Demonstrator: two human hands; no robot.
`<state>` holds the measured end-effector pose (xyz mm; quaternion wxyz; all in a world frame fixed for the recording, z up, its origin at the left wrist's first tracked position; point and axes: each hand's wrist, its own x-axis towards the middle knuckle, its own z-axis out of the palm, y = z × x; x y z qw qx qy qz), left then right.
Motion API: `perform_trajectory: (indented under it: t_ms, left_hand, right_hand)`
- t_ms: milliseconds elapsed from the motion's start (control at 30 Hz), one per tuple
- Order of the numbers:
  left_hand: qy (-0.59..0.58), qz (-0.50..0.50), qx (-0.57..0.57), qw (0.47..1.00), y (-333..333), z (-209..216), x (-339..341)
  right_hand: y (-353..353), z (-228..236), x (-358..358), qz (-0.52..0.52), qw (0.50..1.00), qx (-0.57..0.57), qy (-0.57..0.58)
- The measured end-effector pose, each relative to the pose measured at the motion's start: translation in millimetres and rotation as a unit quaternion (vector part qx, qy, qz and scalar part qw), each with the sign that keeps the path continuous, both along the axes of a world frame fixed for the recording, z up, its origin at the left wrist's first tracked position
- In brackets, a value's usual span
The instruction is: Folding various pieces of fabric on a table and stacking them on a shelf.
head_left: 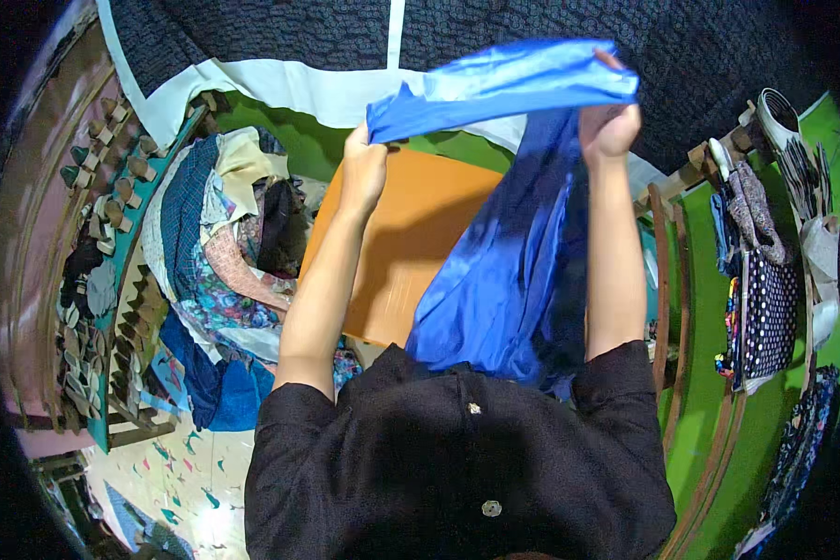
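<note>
A shiny blue garment (513,89) is stretched between my raised hands, its upper band running almost level. My left hand (365,173) is closed on its left end, with the thumb up against the cloth. At the right end, my right hand (612,129) is closed on the fabric, and some of its fingers are hidden by the cloth. From the right side a long loose part of the garment hangs in folds toward my chest. Behind and below it stands an orange-brown table (392,243), partly covered by the hanging cloth. Exactly which kind of garment it is, I cannot tell.
At the left, a heap of mixed clothes (224,252) lies beside a rack of shoes (112,215). Folded garments, one polka-dotted (768,313), hang along the green wall (705,373) at the right. A dark patterned cloth with white edging (280,33) spreads across the far side.
</note>
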<state>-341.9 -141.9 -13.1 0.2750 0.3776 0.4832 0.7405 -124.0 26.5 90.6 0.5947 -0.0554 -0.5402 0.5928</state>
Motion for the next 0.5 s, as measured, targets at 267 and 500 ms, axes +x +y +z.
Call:
perform_trajectory:
  t_ms: [267,500]
  left_hand:
    - [0.083,0.050,0.085,0.992,-22,-7,20]
    - [0.165,-0.040,-0.063,0.983,-11,-69,104]
  right_hand:
    - [5,-66,61,-0.145,0.875,-0.041,-0.459]
    - [-135,-100,79,-0.117,0.775,0.157,-0.600]
